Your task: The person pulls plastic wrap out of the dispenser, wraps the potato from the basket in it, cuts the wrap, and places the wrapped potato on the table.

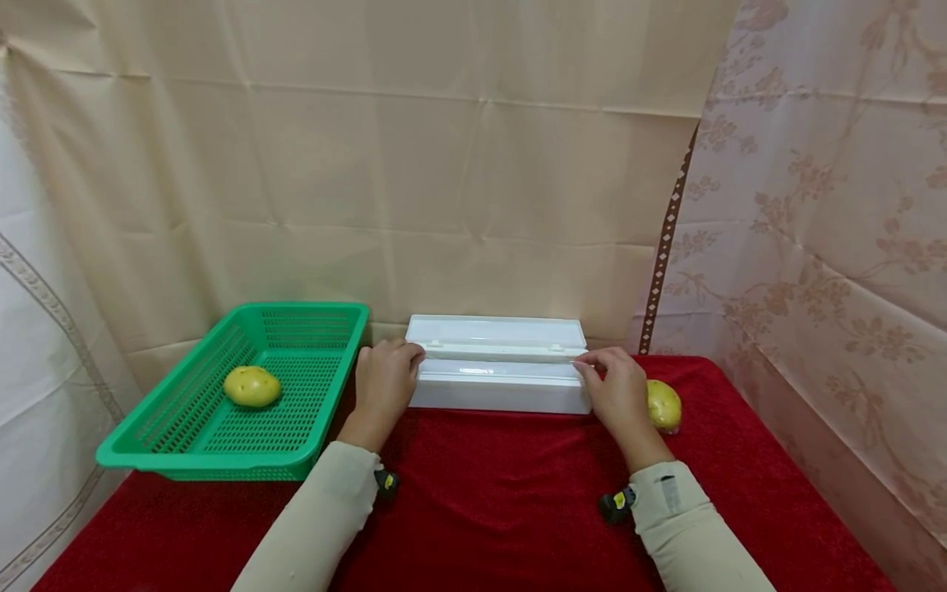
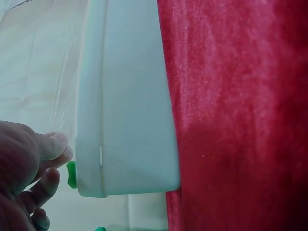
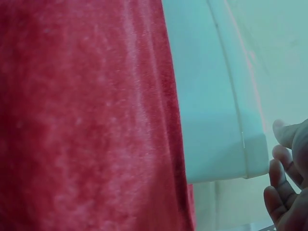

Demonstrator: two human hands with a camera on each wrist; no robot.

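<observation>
A long white cling film dispenser (image 1: 500, 393) lies across the red cloth, its lid (image 1: 497, 330) raised at the back. My left hand (image 1: 385, 380) is at its left end, where thumb and forefinger pinch the edge of clear cling film (image 2: 61, 108). At the opposite end my right hand (image 1: 616, 390) pinches the film's other corner between thumb and fingertips. The film is so transparent that its full extent is hard to see. Close beside the right hand sits a yellow potato (image 1: 664, 406), partly hidden by that hand; it looks shiny, as if wrapped.
On the left stands a green plastic basket (image 1: 314, 448) with one yellow potato (image 1: 252, 386) inside. Red cloth (image 1: 488, 493) covers the table. A beige curtain (image 1: 444, 181) hangs directly behind the dispenser, and a floral curtain (image 1: 836, 247) is at the right.
</observation>
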